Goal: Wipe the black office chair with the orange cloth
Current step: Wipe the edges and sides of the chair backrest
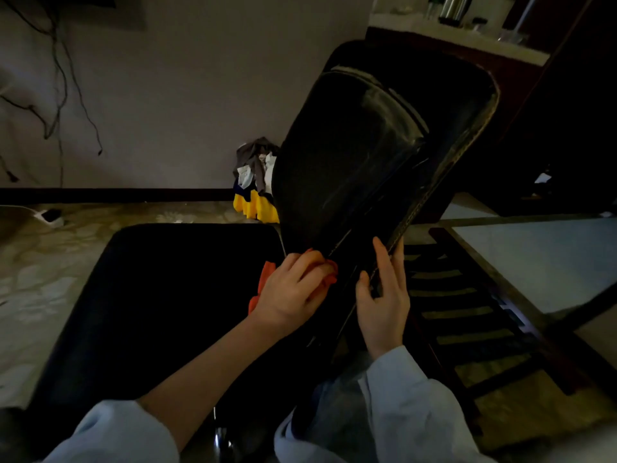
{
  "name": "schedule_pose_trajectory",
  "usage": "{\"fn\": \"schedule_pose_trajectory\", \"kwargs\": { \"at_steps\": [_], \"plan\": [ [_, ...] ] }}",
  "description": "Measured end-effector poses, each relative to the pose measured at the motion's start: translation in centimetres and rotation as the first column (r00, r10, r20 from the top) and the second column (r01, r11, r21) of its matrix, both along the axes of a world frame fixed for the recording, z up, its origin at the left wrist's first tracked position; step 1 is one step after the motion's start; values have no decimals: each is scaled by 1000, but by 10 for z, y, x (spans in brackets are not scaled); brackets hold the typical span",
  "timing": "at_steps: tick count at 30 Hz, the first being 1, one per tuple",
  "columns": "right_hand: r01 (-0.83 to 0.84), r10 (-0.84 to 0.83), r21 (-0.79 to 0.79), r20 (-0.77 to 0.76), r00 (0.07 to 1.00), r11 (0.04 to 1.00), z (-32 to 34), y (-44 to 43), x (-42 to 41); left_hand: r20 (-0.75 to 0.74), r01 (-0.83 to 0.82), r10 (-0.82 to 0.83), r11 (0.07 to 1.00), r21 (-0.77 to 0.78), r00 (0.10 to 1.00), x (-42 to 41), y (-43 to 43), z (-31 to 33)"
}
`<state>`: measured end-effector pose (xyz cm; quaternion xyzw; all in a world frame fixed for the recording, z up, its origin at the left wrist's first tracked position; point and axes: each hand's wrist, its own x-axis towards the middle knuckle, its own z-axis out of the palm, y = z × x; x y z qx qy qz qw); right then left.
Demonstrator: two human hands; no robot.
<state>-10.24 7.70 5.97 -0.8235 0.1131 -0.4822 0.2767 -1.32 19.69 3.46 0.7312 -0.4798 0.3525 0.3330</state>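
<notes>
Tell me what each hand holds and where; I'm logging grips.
Left hand grips the bunched orange cloth; right hand holds the black office chair by its backrest's side edge.

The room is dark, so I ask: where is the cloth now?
Head view, lower centre: the cloth lies under the left hand, pressed low on the chair back, just left of the right hand.

L hand (pixel 293 292), fingers (pixel 319 271) round orange cloth (pixel 266 275); R hand (pixel 384 297), thumb + fingers (pixel 383 259) astride chair (pixel 350 145) edge
</notes>
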Motion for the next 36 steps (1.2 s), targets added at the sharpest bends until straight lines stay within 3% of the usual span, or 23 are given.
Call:
{"fn": "schedule_pose_trajectory", "kwargs": {
  "at_steps": [6,10,14,18,23,28,32,36],
  "plan": [
    [-18,22,-95,41,999,995,-3,15,-12,-148,22,-64,963,-269,987,-14,2,32],
    [16,-17,-232,-5,1000,973,-11,17,-21,-52,-21,10,975,-223,999,-13,-2,39],
    [204,-250,-547,-10,968,812,-21,15,-21,-14,-93,92,987,-128,996,-18,9,15],
    [202,-346,-731,-49,937,652,-22,15,-22,-31,-142,140,984,-105,990,-19,21,-14],
    [122,-408,-793,-170,897,598,-24,8,-22,-171,-119,105,990,-74,980,-20,36,-37],
    [80,-377,-836,-158,913,543,-25,3,-25,-313,-89,-17,942,-322,950,-22,30,-5],
    [41,-330,-847,-161,930,530,-27,6,-26,-252,-94,16,949,-300,968,-17,24,-7],
    [41,-316,-848,-151,937,529,-32,11,-23,-117,-98,77,978,-183,990,-17,35,-43]
  ]
}}
